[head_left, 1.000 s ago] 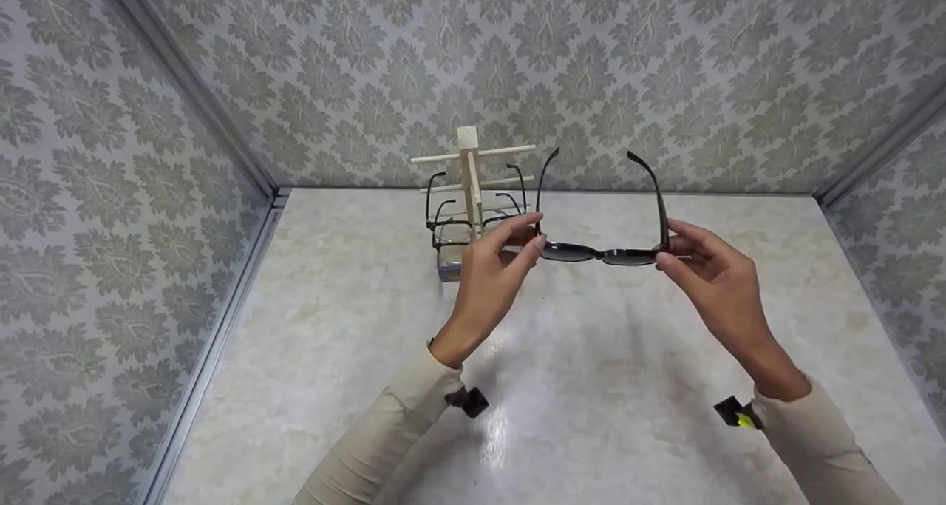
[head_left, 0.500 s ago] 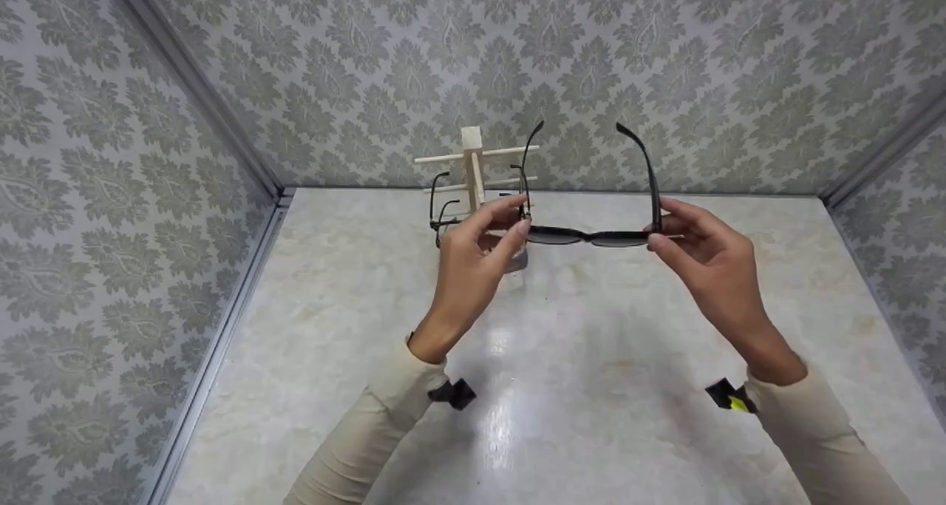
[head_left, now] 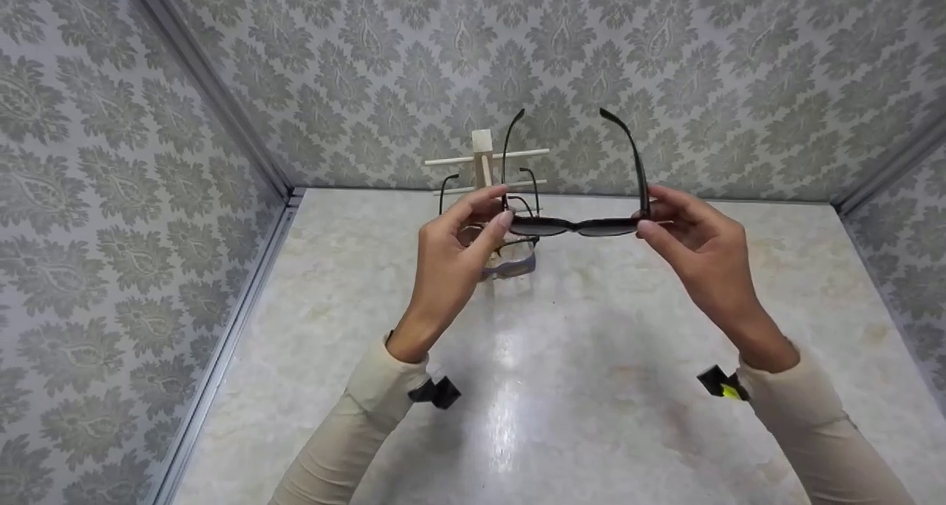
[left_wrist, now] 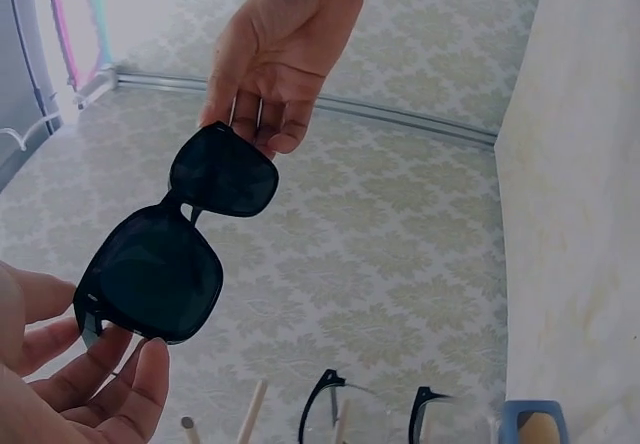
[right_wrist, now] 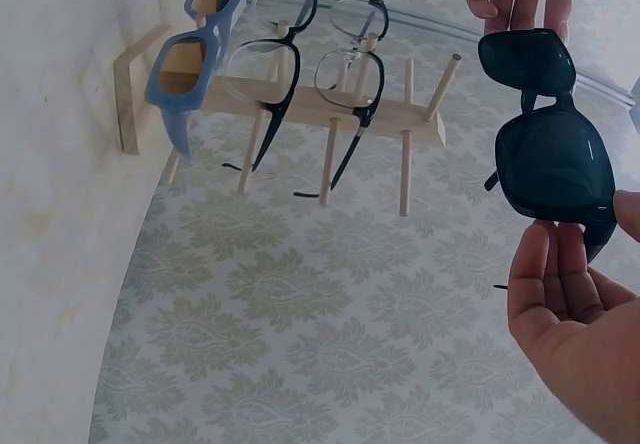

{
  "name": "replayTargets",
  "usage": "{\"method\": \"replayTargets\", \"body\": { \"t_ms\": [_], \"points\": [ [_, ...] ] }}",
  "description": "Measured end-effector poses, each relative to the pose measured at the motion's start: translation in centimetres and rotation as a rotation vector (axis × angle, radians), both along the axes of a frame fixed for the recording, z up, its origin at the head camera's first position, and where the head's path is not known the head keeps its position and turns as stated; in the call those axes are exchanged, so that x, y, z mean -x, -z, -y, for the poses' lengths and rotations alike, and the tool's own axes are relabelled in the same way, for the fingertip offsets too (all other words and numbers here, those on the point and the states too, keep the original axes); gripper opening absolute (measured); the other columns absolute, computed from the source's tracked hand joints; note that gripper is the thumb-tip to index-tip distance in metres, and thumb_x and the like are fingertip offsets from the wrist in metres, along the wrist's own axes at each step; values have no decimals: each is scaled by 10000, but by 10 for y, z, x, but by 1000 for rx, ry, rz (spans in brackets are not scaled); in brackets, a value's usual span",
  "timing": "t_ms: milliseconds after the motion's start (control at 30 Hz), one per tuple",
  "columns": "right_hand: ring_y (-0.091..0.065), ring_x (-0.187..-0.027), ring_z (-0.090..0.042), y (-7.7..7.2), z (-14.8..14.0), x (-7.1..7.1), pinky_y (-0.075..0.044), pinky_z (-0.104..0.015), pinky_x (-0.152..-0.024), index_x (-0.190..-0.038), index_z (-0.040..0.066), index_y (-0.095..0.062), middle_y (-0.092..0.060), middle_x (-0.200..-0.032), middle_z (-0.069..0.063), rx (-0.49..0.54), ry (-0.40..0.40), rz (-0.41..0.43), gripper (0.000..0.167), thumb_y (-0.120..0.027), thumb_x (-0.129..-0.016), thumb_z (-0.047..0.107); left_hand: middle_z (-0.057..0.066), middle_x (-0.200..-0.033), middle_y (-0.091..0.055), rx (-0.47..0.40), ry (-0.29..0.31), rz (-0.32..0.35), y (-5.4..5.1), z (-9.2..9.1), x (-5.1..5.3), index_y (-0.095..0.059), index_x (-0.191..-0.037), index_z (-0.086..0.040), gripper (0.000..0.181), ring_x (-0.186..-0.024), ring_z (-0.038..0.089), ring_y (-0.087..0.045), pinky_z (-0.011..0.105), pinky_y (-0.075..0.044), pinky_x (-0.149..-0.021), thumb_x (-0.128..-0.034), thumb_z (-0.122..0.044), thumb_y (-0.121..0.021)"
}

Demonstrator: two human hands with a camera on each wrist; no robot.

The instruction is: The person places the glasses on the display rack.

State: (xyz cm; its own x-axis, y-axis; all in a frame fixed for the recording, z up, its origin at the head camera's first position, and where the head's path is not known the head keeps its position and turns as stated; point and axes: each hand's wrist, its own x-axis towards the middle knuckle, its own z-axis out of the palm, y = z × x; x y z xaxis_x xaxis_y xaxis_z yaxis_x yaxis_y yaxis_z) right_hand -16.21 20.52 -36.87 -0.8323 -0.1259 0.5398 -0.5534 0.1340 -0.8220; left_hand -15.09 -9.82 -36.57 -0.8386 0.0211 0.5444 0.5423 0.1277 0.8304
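Observation:
A pair of black sunglasses with dark lenses is held in the air, its temples unfolded and pointing away from me. My left hand pinches the left hinge end between thumb and fingers. At the opposite hinge, my right hand pinches the frame the same way. Just behind the left hand stands a wooden eyeglass rack, partly hidden by that hand. On its pegs, in the right wrist view, hang blue sunglasses with brown lenses and two pairs of dark-framed eyeglasses. The top pegs there carry nothing.
The rack stands on a pale marbled table near its back edge. Patterned wall panels rise behind and on both sides. A metal strip runs along the left edge of the table.
Both hands have moved left and farther up in the head view, carrying the black sunglasses toward the rack. The sunglasses' left temple now overlaps the rack's pegs in view. Both grips stay the same.

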Motion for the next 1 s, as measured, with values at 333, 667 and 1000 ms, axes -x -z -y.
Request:
{"method": "replayTargets", "body": {
  "t_ms": [333,667,1000],
  "points": [
    [-754,-968,-182,-10,17,8,-622,-222,-852,-1434,-48,-692,-760,-1108,-115,-12,-25,-37,414,-716,-1023,-83,122,-1154,-784,-47,-15,6,-12,17,-1,-735,-1368,25,318,-1013,223,-749,368,-664,-797,-1064,-66,-739],
    [-750,-966,-207,-17,31,15,-621,-241,-869,-1444,-49,-684,-753,-1126,-128,-6,-74,-27,414,-713,-1031,-67,119,-1170,-782,-33,-41,21,-17,32,0,-722,-1393,17,331,-1052,226,-752,376,-661,-831,-1077,-85,-725],
    [-761,-941,-215,-18,43,26,-632,-261,-853,-1445,-32,-692,-757,-1088,-134,-33,-67,22,428,-739,-1020,-51,169,-1154,-779,-45,-72,32,-18,44,3,-732,-1365,37,315,-1020,247,-749,359,-660,-805,-1064,-55,-728]
  ]
}}
